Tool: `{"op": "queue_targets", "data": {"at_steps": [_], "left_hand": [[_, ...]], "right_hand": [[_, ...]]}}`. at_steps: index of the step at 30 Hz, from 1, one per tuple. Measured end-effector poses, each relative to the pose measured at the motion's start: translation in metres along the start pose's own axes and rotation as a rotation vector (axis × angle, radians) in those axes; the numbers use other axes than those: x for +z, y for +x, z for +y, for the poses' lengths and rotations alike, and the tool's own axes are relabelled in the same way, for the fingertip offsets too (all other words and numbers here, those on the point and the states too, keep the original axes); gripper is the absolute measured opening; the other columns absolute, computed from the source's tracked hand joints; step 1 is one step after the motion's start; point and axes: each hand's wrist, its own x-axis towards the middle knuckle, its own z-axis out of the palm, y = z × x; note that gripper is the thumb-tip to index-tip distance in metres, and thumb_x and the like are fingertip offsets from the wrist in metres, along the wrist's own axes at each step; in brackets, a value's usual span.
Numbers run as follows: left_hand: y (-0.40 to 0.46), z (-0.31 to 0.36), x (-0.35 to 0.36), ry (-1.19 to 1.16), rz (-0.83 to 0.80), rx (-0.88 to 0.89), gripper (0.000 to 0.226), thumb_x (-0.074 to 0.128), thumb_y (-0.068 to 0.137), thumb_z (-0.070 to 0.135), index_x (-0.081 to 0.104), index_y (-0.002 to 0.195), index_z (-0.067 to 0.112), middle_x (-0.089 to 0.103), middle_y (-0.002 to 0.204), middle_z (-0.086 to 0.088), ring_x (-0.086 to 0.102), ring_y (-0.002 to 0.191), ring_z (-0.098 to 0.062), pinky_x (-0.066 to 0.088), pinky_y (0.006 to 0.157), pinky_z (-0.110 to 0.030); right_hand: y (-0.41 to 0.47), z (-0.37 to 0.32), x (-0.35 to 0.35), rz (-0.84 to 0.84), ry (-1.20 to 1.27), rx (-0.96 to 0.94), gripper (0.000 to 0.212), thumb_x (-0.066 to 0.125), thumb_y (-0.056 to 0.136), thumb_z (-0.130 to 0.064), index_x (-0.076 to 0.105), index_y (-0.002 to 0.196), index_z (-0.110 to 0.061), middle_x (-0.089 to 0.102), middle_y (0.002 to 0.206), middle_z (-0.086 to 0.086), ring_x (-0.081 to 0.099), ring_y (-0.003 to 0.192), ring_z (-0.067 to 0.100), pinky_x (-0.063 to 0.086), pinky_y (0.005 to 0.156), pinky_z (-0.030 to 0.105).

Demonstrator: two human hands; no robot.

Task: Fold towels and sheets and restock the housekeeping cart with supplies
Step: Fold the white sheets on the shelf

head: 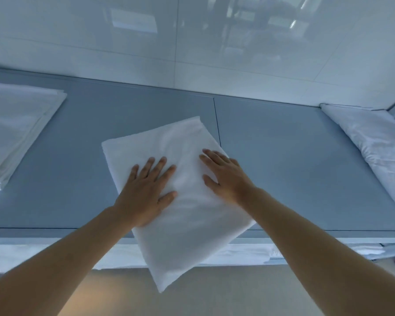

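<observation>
Towel: folded white towel (pixel 180 190) lay askew at frame centre on the grey table top (pixel 294 160), its 6 o'clock corner hanging past the near edge.
Left hand: left hand (pixel 146 190) rested flat on the towel's 9 o'clock half — fingers spread and straight, pinching nothing.
Right hand: right hand (pixel 226 176) lay flat on the 3 o'clock half, fingers straight and slightly fanned, also gripping nothing.
Step in hand: judged to be smoothing or pressing the fold.
Done so far: one stack of folded white linen (pixel 16 131) sat at 9 o'clock, well apart from the towel; this towel looked folded to a compact rectangle.
Left to do: rumpled white bedding (pixel 379 147) at 3 o'clock looked unfolded — likely waiting. More white linen (pixel 249 253) showed on a shelf under the table edge. No cart was in view, so restocking appeared not yet started.
Progress: judged early to middle of the folding part.
Backdrop: glossy white wall (pixel 192 42) at 12 o'clock.
</observation>
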Motion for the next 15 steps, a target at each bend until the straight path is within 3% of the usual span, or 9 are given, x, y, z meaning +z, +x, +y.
{"op": "queue_targets", "data": {"at_steps": [3, 7, 15], "left_hand": [[0.009, -0.033, -0.01, 0.031, -0.017, 0.193, 0.074, 0.007, 0.096, 0.073, -0.004, 0.162, 0.042, -0.009, 0.172, 0.011, -0.007, 0.159, -0.017, 0.003, 0.128, -0.046], [0.027, -0.068, -0.021, 0.057, -0.039, 0.369, 0.069, 0.017, 0.1, 0.069, -0.005, 0.161, 0.044, -0.011, 0.171, 0.014, -0.009, 0.158, -0.014, 0.004, 0.129, -0.043], [0.047, -0.089, -0.016, 0.024, 0.0, 0.449, 0.07, 0.026, 0.101, 0.066, 0.001, 0.162, 0.043, -0.005, 0.172, 0.014, -0.004, 0.159, -0.015, 0.007, 0.128, -0.043]], "right_hand": [[0.032, 0.003, 0.005, -0.035, -0.024, -0.007, 0.069, 0.039, 0.105, -0.052, 0.018, 0.164, -0.024, 0.011, 0.173, -0.005, 0.012, 0.158, 0.02, 0.018, 0.125, 0.04], [0.053, 0.0, 0.026, -0.045, 0.098, 0.192, 0.072, 0.029, 0.104, -0.061, 0.01, 0.165, -0.03, 0.001, 0.173, -0.008, 0.0, 0.159, 0.015, 0.007, 0.129, 0.04], [0.107, 0.023, 0.033, -0.041, 0.146, 0.378, 0.072, 0.025, 0.103, -0.062, 0.01, 0.165, -0.028, 0.006, 0.173, -0.004, 0.002, 0.159, 0.015, 0.01, 0.127, 0.046]]}}
